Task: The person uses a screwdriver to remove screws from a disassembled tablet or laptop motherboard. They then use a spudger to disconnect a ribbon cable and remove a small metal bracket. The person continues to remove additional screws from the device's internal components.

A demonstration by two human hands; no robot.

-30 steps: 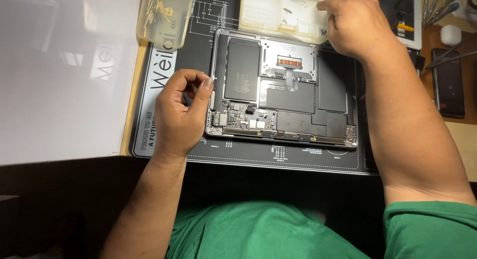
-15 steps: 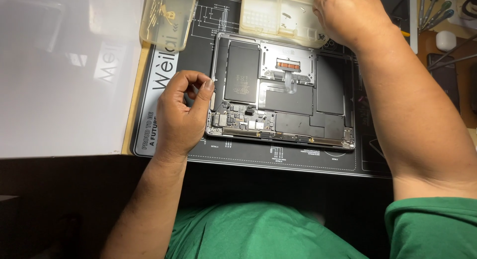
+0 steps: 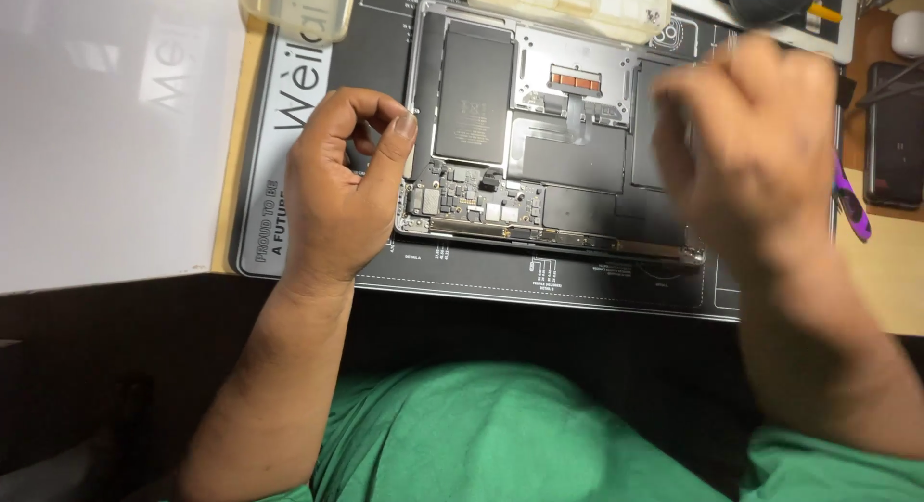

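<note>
An opened laptop (image 3: 568, 165) lies bottom-side up on a black work mat (image 3: 539, 281), with its dark battery cells, circuit board and flat cables exposed. My left hand (image 3: 337, 194) rests at the laptop's left edge, fingers curled loosely and the thumb tip against the case rim; nothing shows inside it. My right hand (image 3: 751, 146) hovers, blurred by motion, over the laptop's right part with its fingers curled. Whether it holds anything is not visible.
A clear plastic parts tray (image 3: 577, 6) sits at the laptop's far edge, and a second clear container (image 3: 298, 6) at the mat's far left. A white panel (image 3: 106, 127) lies to the left. At the right are a dark phone (image 3: 895, 136) and a purple tool (image 3: 852, 208).
My right hand has come away from the parts tray at the back and moved down over the laptop's right side. The left hand has stayed at the left edge.
</note>
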